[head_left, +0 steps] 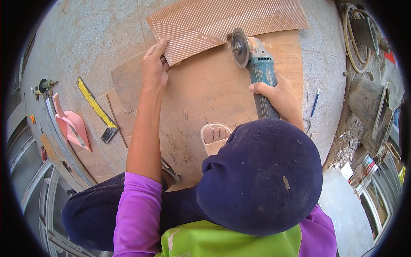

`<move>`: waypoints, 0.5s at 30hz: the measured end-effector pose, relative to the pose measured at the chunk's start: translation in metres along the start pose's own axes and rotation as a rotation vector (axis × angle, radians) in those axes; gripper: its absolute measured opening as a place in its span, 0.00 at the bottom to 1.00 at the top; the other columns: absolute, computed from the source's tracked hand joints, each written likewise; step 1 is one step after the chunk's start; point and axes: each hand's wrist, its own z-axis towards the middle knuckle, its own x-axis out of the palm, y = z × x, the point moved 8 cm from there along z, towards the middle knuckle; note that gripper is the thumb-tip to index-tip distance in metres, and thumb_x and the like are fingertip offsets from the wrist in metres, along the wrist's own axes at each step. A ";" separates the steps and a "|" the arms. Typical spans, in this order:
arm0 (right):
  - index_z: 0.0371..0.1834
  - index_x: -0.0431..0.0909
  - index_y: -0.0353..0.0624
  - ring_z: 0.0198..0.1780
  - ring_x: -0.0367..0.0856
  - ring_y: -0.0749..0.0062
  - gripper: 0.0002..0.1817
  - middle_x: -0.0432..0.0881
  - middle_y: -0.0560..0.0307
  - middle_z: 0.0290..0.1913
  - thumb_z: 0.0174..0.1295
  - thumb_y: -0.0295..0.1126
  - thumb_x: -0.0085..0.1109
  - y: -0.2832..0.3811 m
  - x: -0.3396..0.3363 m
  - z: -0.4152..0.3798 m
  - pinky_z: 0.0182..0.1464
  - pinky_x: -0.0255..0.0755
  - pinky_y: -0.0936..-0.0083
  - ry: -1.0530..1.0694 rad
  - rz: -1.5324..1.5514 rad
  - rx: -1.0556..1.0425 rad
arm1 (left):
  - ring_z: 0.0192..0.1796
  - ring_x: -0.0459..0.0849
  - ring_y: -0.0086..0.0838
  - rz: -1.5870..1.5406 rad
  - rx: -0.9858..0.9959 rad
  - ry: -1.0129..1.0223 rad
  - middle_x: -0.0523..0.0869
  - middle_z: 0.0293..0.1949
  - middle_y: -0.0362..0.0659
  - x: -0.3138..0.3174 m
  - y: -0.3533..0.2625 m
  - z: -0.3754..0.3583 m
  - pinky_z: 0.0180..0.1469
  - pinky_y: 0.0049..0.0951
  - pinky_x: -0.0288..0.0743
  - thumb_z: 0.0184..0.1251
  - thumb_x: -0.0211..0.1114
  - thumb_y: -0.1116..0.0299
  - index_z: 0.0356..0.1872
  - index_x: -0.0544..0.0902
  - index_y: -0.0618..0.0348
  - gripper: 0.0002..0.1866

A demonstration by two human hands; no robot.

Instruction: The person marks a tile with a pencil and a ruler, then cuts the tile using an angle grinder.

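Observation:
My left hand (155,64) pinches the lower left corner of a brown ribbed tile (222,25), with its thumb on top. In my right hand (280,96) is a teal and black angle grinder (262,70), the fingers wrapped round its body. The grinder's round disc (240,48) stands on edge beside the tile's lower edge; whether the two touch, I cannot tell. Under the tile lies a wooden board (192,103). Part of the right forearm is hidden by a dark blue knee (261,175).
A yellow square (95,103) and a pink dustpan (72,126) lie at the left. On the right are a blue pen (315,103), a coiled hose (353,47) and a dusty container (368,98). A sandalled foot (215,136) rests on the board.

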 end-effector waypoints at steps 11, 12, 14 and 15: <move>0.38 0.85 0.33 0.26 0.82 0.67 0.24 0.84 0.49 0.28 0.45 0.43 0.76 -0.001 0.001 -0.002 0.29 0.74 0.70 0.002 0.039 0.003 | 0.44 0.89 0.26 -0.009 -0.004 0.006 0.90 0.45 0.42 -0.001 0.001 0.001 0.46 0.29 0.86 0.77 0.70 0.59 0.53 0.86 0.64 0.17; 0.38 0.85 0.33 0.26 0.82 0.67 0.24 0.84 0.49 0.27 0.45 0.43 0.76 -0.001 0.001 -0.002 0.29 0.73 0.71 -0.001 0.036 0.005 | 0.44 0.89 0.26 -0.012 -0.003 0.008 0.90 0.46 0.42 -0.001 0.001 0.001 0.46 0.29 0.86 0.77 0.70 0.59 0.53 0.86 0.64 0.17; 0.38 0.85 0.33 0.26 0.82 0.67 0.24 0.84 0.49 0.27 0.45 0.43 0.76 -0.003 0.002 -0.002 0.28 0.73 0.71 -0.002 0.042 0.004 | 0.43 0.89 0.26 -0.014 -0.004 0.006 0.90 0.46 0.42 -0.001 0.001 0.002 0.46 0.29 0.86 0.77 0.70 0.59 0.53 0.86 0.64 0.17; 0.38 0.85 0.33 0.26 0.82 0.67 0.24 0.84 0.49 0.27 0.45 0.43 0.76 -0.006 0.003 -0.001 0.28 0.73 0.71 -0.001 0.053 0.000 | 0.43 0.89 0.26 -0.014 -0.005 0.003 0.90 0.46 0.42 -0.002 0.002 0.002 0.46 0.29 0.86 0.77 0.70 0.59 0.53 0.86 0.64 0.17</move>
